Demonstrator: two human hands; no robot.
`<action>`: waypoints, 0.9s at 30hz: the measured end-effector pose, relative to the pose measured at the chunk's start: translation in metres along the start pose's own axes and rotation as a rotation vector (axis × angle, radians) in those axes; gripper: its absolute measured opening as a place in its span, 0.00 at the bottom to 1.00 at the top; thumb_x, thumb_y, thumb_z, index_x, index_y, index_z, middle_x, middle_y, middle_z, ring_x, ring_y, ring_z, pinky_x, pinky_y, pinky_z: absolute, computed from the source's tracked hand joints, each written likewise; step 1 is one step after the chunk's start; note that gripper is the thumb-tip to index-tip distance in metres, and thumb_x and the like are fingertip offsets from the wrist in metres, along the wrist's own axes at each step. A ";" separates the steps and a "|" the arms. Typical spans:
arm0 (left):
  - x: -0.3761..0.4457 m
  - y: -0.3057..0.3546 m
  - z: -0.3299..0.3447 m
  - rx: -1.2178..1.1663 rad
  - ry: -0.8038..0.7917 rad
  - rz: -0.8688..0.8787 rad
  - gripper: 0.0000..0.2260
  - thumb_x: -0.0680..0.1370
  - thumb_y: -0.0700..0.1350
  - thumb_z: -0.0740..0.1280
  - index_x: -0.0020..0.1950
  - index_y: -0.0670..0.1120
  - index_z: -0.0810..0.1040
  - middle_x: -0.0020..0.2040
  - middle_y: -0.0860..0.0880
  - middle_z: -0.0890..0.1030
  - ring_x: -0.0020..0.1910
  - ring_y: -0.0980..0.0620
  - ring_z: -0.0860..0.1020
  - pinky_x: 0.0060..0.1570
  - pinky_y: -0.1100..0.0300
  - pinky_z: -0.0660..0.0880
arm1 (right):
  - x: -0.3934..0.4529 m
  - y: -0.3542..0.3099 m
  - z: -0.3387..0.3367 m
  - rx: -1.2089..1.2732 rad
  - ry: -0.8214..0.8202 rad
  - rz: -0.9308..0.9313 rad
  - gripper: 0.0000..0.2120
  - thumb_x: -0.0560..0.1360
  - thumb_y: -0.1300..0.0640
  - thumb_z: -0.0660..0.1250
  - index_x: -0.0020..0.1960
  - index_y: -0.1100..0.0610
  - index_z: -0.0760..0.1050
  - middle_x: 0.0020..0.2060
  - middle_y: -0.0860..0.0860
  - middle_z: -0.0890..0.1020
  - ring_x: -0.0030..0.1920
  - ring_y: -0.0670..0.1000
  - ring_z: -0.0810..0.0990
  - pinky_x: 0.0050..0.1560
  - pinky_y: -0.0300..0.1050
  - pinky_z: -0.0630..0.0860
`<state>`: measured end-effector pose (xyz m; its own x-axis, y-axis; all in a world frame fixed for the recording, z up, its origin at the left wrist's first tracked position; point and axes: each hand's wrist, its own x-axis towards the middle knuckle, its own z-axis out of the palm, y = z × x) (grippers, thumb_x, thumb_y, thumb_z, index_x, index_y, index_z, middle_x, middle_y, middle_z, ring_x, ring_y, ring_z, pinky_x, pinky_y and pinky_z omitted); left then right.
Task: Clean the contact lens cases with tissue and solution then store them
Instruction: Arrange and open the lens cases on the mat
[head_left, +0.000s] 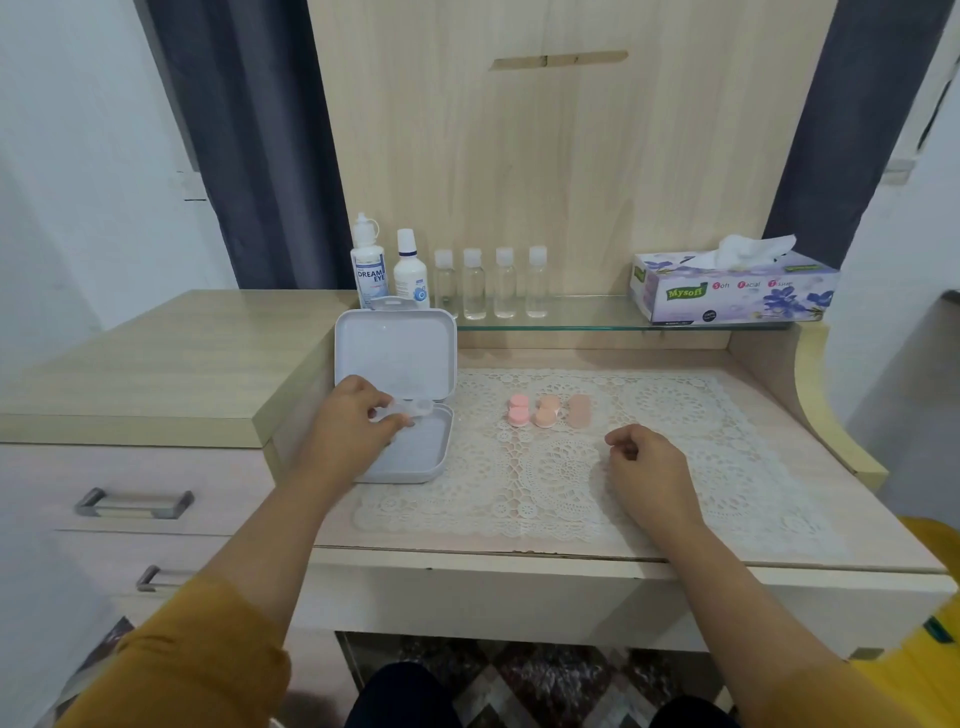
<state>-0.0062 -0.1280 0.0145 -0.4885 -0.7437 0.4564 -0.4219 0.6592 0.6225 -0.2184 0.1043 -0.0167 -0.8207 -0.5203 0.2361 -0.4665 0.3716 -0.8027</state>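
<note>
A white storage box (415, 457) lies open at the left of the lace mat, its lid (397, 353) standing up behind it. My left hand (348, 428) grips a clear contact lens case (408, 408) over the back of the box. Three closed lens cases lie in a row on the mat: a pink one (518, 409), an orange one (547, 410) and a peach one (579, 410). My right hand (647, 470) rests on the mat in front of them, fingers curled, holding nothing. Two solution bottles (370, 270) (410, 273) stand behind the box. A tissue box (732, 286) sits at the right on the glass shelf.
Several small clear bottles (488, 283) line the glass shelf (587, 319). The lace mat (675, 467) covers the desk top. A raised wooden counter (156, 364) with drawers stands at the left. The desk's side wall (831, 410) curves at the right.
</note>
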 end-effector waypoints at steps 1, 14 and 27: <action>-0.001 -0.003 -0.001 0.029 -0.002 0.018 0.10 0.72 0.42 0.74 0.50 0.39 0.81 0.47 0.50 0.73 0.43 0.53 0.74 0.44 0.64 0.67 | 0.000 0.000 0.000 0.001 0.002 0.000 0.14 0.78 0.64 0.57 0.57 0.56 0.78 0.51 0.47 0.78 0.51 0.46 0.75 0.52 0.36 0.67; -0.005 -0.016 -0.005 0.472 -0.057 0.574 0.09 0.67 0.34 0.76 0.43 0.36 0.79 0.43 0.44 0.75 0.39 0.42 0.74 0.34 0.47 0.76 | 0.000 0.000 0.001 -0.007 0.003 -0.003 0.14 0.78 0.64 0.57 0.56 0.56 0.79 0.50 0.47 0.79 0.51 0.46 0.75 0.52 0.36 0.67; 0.000 -0.019 -0.003 0.590 -0.100 0.612 0.12 0.66 0.30 0.73 0.43 0.41 0.74 0.37 0.44 0.75 0.32 0.43 0.73 0.25 0.51 0.72 | 0.001 0.002 0.001 -0.012 0.004 -0.016 0.14 0.78 0.64 0.57 0.56 0.57 0.78 0.51 0.48 0.78 0.51 0.46 0.75 0.53 0.37 0.68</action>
<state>0.0040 -0.1407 0.0047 -0.8131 -0.2432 0.5289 -0.3773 0.9120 -0.1606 -0.2197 0.1039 -0.0187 -0.8145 -0.5232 0.2506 -0.4833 0.3731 -0.7920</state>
